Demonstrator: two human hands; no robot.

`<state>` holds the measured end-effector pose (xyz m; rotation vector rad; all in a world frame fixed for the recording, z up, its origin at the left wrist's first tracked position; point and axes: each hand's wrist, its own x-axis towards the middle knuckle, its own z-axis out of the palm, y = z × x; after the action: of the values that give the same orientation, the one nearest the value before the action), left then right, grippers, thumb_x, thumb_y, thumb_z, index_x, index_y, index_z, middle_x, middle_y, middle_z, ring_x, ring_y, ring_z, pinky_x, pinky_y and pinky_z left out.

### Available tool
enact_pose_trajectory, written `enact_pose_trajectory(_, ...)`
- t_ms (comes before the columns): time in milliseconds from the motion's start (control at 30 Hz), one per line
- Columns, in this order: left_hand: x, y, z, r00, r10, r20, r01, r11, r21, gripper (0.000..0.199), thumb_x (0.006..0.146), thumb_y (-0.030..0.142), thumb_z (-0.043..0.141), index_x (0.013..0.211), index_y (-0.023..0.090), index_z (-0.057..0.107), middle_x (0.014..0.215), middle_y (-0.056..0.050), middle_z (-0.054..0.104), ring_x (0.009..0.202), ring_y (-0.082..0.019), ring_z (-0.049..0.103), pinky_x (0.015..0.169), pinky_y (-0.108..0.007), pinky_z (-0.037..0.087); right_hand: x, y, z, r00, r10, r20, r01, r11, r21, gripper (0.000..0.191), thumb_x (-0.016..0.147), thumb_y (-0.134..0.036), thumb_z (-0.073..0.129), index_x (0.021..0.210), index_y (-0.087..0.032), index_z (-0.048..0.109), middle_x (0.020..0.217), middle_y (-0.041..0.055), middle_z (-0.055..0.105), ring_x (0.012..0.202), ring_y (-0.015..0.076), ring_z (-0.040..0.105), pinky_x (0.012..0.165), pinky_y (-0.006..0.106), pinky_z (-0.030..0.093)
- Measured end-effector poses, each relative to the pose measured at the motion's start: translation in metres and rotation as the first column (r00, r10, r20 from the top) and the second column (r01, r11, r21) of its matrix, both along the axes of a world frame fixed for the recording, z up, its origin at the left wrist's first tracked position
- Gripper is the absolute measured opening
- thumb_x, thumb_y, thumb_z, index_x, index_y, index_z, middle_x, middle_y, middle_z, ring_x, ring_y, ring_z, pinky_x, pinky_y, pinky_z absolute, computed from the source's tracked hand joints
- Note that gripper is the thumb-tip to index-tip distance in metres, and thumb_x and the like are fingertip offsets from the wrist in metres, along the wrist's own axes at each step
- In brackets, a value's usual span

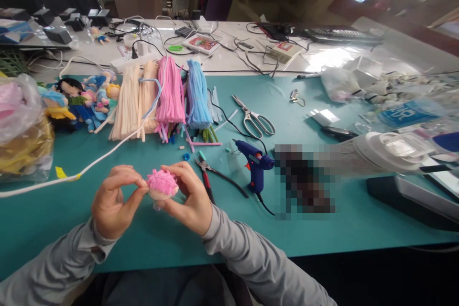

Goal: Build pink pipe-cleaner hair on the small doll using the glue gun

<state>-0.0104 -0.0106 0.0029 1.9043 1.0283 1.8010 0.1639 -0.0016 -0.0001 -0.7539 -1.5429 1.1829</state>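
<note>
Between my two hands is a small pink and cream doll head (162,184) of fuzzy pipe cleaner, held above the green mat. My left hand (116,198) pinches its left edge with thumb and forefinger. On the other side, my right hand (190,196) grips it between thumb and fingers. Just beyond my right hand lie red-handled pliers (205,177). A blue glue gun (256,165) rests farther right, its cord trailing toward me. Steel scissors (254,119) lie behind it.
Bundles of cream (127,103), pink (170,93) and blue pipe cleaners (199,98) stand at the back, beside several finished dolls (84,98). A white cable (107,155) crosses the mat on the left. A white tumbler (376,153) lies at the right.
</note>
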Motion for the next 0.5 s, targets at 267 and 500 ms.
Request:
enact_pose_trajectory(267, -0.0009, 0.0044, -0.0058, 0.958, -0.093, 0.272, 0.149, 0.970, -0.194, 0.046, 0.074, 0.019, 0.077, 0.116, 0.025, 0.061, 0.108, -0.005, 0.066, 0.102, -0.021, 0.063, 0.092, -0.037, 0.049, 0.0013, 0.0026, -0.0030, 0.997, 0.037, -0.071, -0.043, 0.996, -0.082, 0.050, 0.077, -0.039, 0.076, 0.121, -0.024, 0.060, 0.103, 0.0051, 0.052, 0.089, 0.0158, 0.060, 0.076, 0.027, 0.054)
enact_pose_trajectory(500, 0.0065, 0.0004, -0.0059, 0.841, -0.227, 0.491, 0.493, 0.695, -0.523, 0.058, 0.075, 0.024, 0.076, 0.127, 0.024, 0.050, 0.110, -0.010, 0.070, 0.095, -0.024, 0.070, 0.079, -0.037, 0.057, 0.0033, -0.0016, -0.0048, 1.000, -0.010, 0.020, 0.012, 0.992, -0.123, 0.058, 0.077, -0.040, 0.077, 0.127, -0.024, 0.052, 0.105, 0.0060, 0.059, 0.094, 0.0189, 0.061, 0.080, 0.032, 0.054)
